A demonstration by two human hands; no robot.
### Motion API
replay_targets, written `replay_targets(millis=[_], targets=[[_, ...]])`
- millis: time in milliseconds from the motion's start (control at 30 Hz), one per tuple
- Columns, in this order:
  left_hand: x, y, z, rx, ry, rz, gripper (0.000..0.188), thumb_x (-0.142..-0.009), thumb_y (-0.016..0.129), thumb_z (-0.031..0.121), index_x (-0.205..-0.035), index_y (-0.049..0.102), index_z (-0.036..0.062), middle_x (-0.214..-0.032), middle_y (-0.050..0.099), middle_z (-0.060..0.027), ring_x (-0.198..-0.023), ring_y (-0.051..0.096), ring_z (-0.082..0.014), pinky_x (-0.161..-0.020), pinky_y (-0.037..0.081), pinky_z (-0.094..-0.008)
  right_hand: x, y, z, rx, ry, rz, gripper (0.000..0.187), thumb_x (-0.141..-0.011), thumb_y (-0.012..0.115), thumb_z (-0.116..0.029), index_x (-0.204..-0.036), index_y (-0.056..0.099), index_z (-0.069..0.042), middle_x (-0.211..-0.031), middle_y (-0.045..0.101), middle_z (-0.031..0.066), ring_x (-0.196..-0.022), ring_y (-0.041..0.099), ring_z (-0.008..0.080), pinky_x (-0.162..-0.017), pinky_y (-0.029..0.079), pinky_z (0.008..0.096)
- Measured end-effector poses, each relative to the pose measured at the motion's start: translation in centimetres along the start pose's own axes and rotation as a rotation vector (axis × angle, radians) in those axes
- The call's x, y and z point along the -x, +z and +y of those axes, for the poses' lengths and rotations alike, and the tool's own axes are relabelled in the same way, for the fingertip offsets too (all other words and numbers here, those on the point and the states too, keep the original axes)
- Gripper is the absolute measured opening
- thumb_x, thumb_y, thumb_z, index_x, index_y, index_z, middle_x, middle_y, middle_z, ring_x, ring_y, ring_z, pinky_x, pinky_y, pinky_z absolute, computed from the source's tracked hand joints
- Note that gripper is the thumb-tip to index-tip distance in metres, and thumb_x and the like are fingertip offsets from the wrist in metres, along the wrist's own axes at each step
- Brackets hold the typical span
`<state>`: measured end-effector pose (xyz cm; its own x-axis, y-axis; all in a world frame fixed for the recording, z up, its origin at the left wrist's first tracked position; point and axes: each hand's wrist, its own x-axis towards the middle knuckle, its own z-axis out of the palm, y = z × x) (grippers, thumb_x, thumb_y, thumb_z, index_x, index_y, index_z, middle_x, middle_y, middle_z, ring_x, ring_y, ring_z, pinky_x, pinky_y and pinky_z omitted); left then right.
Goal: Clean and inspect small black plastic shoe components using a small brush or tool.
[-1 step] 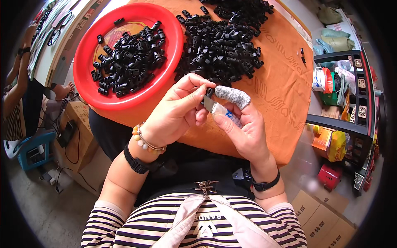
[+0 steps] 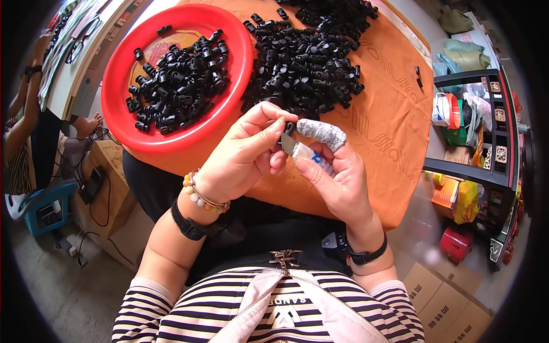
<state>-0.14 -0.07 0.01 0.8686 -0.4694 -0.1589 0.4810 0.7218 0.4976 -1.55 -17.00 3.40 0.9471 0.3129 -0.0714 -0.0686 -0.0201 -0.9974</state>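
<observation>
Close together over the near edge of the table, both of my hands are closed on small things. My left hand (image 2: 240, 151) pinches a small black plastic cord lock (image 2: 289, 128) between thumb and fingertips. In my right hand (image 2: 346, 180) is a short knife (image 2: 290, 146), its handle wrapped in white material with blue marks. The blade touches or nearly touches the cord lock; which one I cannot tell. A grey knitted finger cover (image 2: 323, 132) sits on my right index finger. Just beyond my hands lies a large heap of similar black cord locks (image 2: 309, 68).
A round red tray (image 2: 243, 63) with many black cord locks stands left of the heap, on an orange tablecloth (image 2: 394, 143). Two small black pieces (image 2: 419, 77) lie near the right edge. A black shelf unit (image 2: 474, 174) stands at right; another person's arm (image 2: 26, 108) shows at far left.
</observation>
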Motion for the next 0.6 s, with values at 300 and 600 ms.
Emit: replay_targets(millis=[300, 600], targets=[[-0.01, -0.08, 0.10, 0.055, -0.053, -0.022, 0.014, -0.093, 0.046, 0.018, -0.104, 0.051, 0.0099, -0.082, 0.053, 0.0011, -0.062, 0.048, -0.0056, -0.054, 0.038, -0.0181, -0.13, 0.11, 0.23, -0.047, -0.020, -0.005, 0.033, -0.083, 0.059, -0.003, -0.115, 0.051, 0.000, -0.096, 0.063, 0.0058, -0.081, 0.054, 0.0049, -0.071, 0.044, 0.0189], [-0.01, -0.18, 0.15, 0.054, -0.081, -0.022, 0.015, -0.093, 0.046, 0.019, -0.104, 0.050, 0.0105, -0.081, 0.052, 0.0017, -0.062, 0.046, -0.0052, -0.055, 0.037, -0.0176, -0.16, -0.39, 0.15, -0.003, -0.032, -0.004, 0.033, -0.083, 0.058, -0.002, -0.115, 0.051, 0.000, -0.095, 0.061, 0.0050, -0.085, 0.054, 0.0057, -0.073, 0.045, 0.0196]])
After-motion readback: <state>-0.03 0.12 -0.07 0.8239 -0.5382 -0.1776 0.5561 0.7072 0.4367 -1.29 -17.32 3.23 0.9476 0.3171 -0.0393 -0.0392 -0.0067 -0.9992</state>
